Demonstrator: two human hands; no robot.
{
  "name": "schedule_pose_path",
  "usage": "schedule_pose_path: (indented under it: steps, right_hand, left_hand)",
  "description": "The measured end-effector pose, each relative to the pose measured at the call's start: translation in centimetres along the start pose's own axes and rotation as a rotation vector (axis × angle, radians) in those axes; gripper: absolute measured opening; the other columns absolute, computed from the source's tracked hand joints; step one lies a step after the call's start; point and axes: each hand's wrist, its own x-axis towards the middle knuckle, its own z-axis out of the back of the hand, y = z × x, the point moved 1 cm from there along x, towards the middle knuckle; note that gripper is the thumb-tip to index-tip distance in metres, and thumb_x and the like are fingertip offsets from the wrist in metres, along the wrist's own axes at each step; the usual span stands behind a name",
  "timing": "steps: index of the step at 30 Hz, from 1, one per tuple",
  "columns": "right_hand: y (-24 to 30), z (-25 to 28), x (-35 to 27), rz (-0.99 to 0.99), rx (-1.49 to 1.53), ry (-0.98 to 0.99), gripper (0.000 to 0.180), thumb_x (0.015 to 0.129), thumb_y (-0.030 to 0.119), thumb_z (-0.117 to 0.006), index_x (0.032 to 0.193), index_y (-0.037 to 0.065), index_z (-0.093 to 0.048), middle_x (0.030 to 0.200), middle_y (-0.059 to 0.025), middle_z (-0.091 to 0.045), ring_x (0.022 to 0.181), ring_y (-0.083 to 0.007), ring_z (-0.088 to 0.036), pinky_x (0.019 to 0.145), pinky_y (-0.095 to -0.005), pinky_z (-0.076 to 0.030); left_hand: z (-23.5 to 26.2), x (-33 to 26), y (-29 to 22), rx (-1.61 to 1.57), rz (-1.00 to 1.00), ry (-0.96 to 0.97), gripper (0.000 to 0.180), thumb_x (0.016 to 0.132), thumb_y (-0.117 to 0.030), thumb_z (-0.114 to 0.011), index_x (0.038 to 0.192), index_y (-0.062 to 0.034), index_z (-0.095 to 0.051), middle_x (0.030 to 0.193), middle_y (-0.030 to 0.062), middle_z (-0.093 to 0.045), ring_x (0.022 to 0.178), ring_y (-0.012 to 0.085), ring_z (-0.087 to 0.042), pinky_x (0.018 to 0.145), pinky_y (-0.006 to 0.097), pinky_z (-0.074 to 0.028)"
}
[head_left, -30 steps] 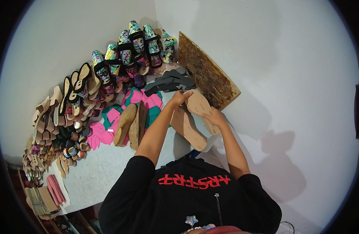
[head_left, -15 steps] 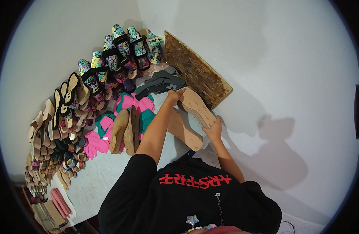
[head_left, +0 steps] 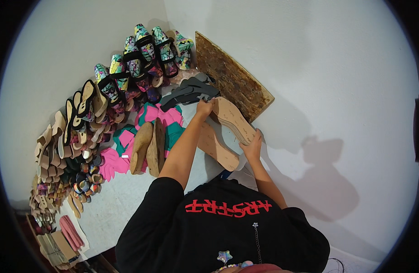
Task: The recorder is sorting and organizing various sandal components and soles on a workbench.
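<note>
A tan wedge-shaped shoe sole [head_left: 235,119] with small dark marks on its face is held at both ends. My left hand [head_left: 204,108] is closed on its far left end, close to a pile of dark grey strap-like pieces [head_left: 186,94]. Around the near right end, my right hand [head_left: 252,147] is closed. A second tan sole [head_left: 219,149] lies on the table just below the held one, between my forearms. Left of my left forearm stand two brown wooden shoe lasts [head_left: 141,148], side by side. My fingertips under the sole are hidden.
Pink pieces [head_left: 114,163] and green pieces [head_left: 175,134] lie around the lasts. Many patterned shoes [head_left: 133,63] and beige sandals [head_left: 59,132] are stacked along the left wall. A brown board [head_left: 232,75] leans at the right wall. Pink rolls [head_left: 71,233] lie at the table's lower left.
The whole view has shifted slightly, so the table's things appear a little higher. Both hands still grip the same sole, which shows little movement of its own.
</note>
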Motion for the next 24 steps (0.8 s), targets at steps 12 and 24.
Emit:
schedule_pose_path:
  steps: [12,24]
  right_hand:
    - [1.1,1.4,-2.3,0.141,-0.206,-0.358,0.084,0.058,0.027,-0.076,0.125,0.000,-0.031,0.111,-0.0251,-0.038,0.105,-0.0397,-0.037,0.087,-0.0468,-0.036]
    - [4.7,0.3,-7.9,0.089,-0.078,0.388,0.080,0.050,0.022,-0.077,0.117,-0.001,-0.040,0.109,-0.0241,-0.042,0.099,-0.0400,-0.046,0.086,-0.0424,-0.041]
  left_hand:
    - [7.7,-6.4,0.8,0.127,-0.189,0.115,0.073,0.070,-0.044,-0.067,0.120,0.0034,-0.044,0.114,0.0255,-0.052,0.106,0.0306,-0.052,0.087,0.036,-0.042]
    - [7.7,-8.0,4.0,0.170,-0.041,0.295,0.093,0.052,-0.032,-0.081,0.125,0.0065,-0.038,0.118,0.0232,-0.050,0.108,0.0296,-0.051,0.088,0.035,-0.043]
